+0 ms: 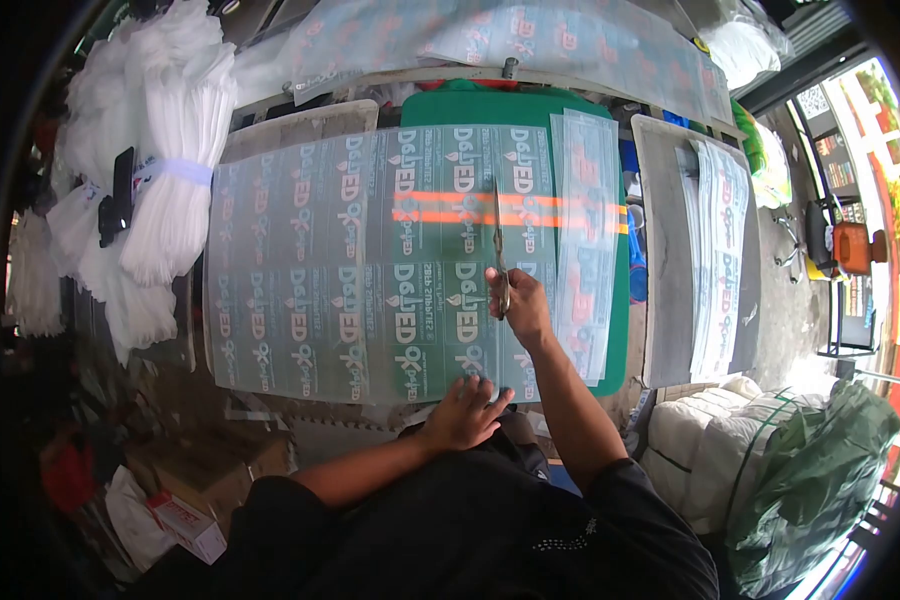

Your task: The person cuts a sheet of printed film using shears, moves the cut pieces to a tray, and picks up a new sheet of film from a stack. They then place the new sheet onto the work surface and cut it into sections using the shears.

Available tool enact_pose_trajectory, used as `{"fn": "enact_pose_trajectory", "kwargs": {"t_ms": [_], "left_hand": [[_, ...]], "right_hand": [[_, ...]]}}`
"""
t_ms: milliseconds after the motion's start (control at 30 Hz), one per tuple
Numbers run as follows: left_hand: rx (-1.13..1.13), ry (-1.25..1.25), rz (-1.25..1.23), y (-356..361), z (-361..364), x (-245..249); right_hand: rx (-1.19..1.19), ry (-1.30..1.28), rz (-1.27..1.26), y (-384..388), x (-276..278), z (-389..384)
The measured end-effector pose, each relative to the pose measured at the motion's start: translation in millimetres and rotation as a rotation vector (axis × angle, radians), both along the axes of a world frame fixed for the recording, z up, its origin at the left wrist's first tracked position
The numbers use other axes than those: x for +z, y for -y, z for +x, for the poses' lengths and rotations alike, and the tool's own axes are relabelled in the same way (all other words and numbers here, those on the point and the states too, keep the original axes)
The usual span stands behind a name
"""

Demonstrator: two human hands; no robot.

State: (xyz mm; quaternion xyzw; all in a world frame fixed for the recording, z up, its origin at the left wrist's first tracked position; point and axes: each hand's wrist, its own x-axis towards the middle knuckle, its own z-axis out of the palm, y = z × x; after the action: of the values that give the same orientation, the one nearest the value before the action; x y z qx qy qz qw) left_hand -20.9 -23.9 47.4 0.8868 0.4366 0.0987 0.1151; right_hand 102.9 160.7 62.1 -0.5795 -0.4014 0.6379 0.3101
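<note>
A wide translucent sheet printed with repeated lettering (285,270) covers the work surface and part of a green board (615,365). My right hand (519,306) grips a pair of scissors (500,235), whose blades point away from me over the sheet. Flat on the sheet's near edge rests my left hand (464,412), its fingers spread and nothing in it. Two orange stripes (540,210) cross the board, partly seen through the sheet. Right of the scissors, narrow printed strips (583,250) overlap on the board.
More printed strips (718,260) lie on a grey panel (665,300) at the right. Bundled white material (175,90) hangs at the left beside a black phone-like object (122,190). Boxes (210,465) stand low left; wrapped bales (715,450) sit low right.
</note>
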Motion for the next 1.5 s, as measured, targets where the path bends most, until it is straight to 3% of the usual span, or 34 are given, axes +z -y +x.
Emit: {"fn": "enact_pose_trajectory", "kwargs": {"t_ms": [633,833,1500], "left_hand": [[-0.089,0.120,0.108,-18.6,-9.5,-6.6],[-0.085,0.132,0.116,-19.9,-10.4,-7.2],[-0.068,0.123,0.074,-17.0,-10.5,-4.8]], "right_hand": [[0.008,-0.001,0.003,-35.7,11.3,-5.3],[0.045,0.126,0.063,-48.6,-6.3,-5.5],[-0.006,-0.075,0.106,-102.5,5.3,-21.9]]}}
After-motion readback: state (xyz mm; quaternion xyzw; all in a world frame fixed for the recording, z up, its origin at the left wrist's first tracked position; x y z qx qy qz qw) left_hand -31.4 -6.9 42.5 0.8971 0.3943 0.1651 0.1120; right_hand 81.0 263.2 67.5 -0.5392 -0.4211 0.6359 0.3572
